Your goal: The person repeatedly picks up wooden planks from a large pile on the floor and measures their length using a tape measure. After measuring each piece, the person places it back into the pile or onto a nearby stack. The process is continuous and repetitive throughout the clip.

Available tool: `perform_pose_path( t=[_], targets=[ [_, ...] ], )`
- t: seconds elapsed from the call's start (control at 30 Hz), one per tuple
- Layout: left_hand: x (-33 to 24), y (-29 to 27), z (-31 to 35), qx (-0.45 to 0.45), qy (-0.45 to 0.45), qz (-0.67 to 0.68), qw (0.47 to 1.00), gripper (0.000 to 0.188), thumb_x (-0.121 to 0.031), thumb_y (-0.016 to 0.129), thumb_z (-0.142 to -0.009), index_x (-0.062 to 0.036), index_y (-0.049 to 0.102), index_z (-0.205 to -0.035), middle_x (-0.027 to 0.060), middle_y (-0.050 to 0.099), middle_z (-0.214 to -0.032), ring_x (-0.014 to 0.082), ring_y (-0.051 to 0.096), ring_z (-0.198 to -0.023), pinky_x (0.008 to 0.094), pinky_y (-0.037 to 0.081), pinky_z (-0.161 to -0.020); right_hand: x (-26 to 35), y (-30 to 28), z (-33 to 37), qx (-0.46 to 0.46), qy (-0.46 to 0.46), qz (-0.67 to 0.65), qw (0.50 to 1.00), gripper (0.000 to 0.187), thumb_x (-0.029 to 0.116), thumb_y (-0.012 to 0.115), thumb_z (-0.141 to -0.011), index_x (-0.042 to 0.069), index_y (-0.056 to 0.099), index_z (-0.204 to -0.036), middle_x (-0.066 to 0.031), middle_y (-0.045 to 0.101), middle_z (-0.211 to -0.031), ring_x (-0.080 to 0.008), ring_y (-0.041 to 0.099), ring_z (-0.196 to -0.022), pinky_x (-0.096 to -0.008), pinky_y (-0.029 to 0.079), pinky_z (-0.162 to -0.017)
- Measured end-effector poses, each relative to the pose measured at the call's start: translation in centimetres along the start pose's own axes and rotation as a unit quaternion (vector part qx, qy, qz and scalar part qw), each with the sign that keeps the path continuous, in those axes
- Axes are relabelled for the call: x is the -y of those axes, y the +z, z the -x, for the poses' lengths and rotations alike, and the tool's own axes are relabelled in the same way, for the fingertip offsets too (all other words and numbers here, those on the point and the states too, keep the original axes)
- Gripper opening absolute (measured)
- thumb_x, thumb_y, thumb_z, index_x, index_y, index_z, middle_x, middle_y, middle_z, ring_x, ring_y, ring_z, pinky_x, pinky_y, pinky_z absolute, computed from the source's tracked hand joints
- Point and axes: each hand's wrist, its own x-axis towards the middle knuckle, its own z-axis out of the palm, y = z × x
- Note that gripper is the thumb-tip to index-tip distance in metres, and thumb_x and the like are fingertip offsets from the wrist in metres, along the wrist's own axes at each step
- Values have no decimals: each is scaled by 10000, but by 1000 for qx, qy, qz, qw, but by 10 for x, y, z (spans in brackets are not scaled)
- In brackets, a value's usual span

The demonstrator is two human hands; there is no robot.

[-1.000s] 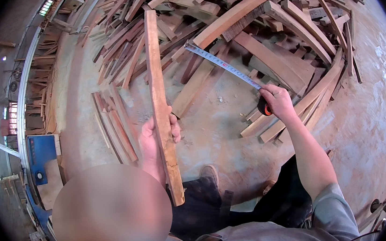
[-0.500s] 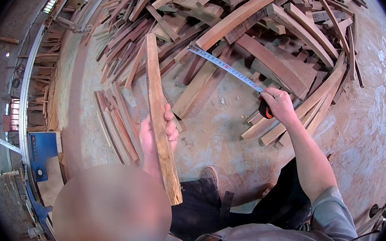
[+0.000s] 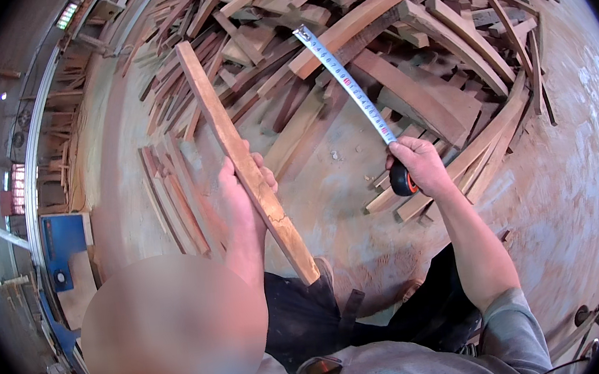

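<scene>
Gripped in the left hand [image 3: 242, 197]: a long, narrow strip of reddish-brown wood [image 3: 241, 156], rough-sawn, tilted up and away to the left, its near end low by the dark trousers [image 3: 306, 318]. Fingers [image 3: 263, 176] curled round the strip about midway, thumb behind. Clasped in the right hand [image 3: 417, 163]: a black tape measure case with an orange edge [image 3: 402, 180], fingers closed tight over it. Drawn out from the case, a white metal blade with fine dark marks and red ticks [image 3: 347, 83], slanting up and left, free of the strip, tip hanging above the timber heap. No packages or signs in sight. Underfoot, a dusty reddish concrete floor [image 3: 576, 180], bare to the right. Ahead, a big jumbled pile of curved and straight wooden offcuts [image 3: 415, 36]. At left, a few flat slats laid side by side [image 3: 173, 200], then a blue metal machine [image 3: 65, 244]. Lower left blurred.
</scene>
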Motion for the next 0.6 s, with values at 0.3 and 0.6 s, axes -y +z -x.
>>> perform_pose_path(
  t=[0.3,0.6],
  targets=[
    [30,27,-25,271,-53,175,945,499,-411,591,-945,-62,514,-1293,30,585,-921,159,549,-706,288,475,-570,6,-11,11,-21,11,-93,995,271,243,562,-969,10,650,-862,-37,651,-718,-96,577,-633,-249,466,-604],
    [78,64,-70,280,-103,132,945,476,-400,559,-953,-125,496,-1336,47,569,-916,192,529,-759,343,456,-667,15,-15,33,-53,79,-86,992,171,189,600,-934,44,645,-854,-3,642,-747,-80,580,-695,-252,478,-681]
  ],
)
